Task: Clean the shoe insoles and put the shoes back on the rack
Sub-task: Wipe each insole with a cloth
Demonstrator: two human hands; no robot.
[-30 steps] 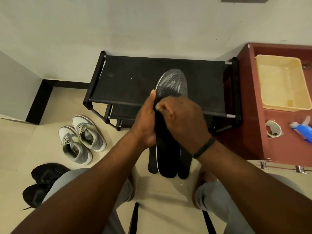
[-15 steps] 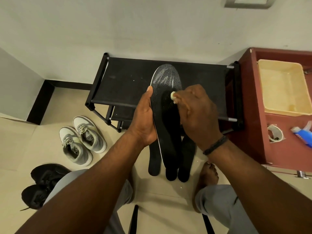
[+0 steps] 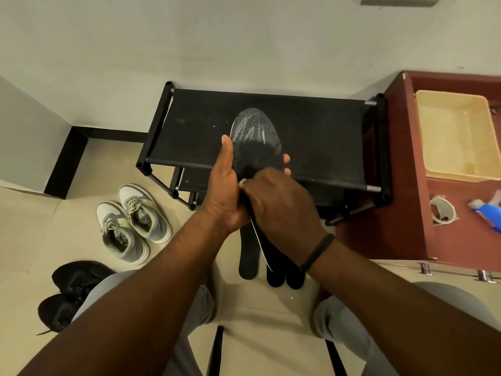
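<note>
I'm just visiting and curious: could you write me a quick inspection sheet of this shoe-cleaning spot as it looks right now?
Surface: beige floor; black shoe rack, top shelf bare.
Job's things: held insole, whitish at the toe; spare insoles on floor; grey sneakers, black shoes off the rack.
Clutter: yellow tub, tape roll, blue bottle on red cabinet.
Hands: left hand grips insole; right hand pinches a small white wipe against it.
Cables: nothing seen.
Surroundings: white wall.
</note>
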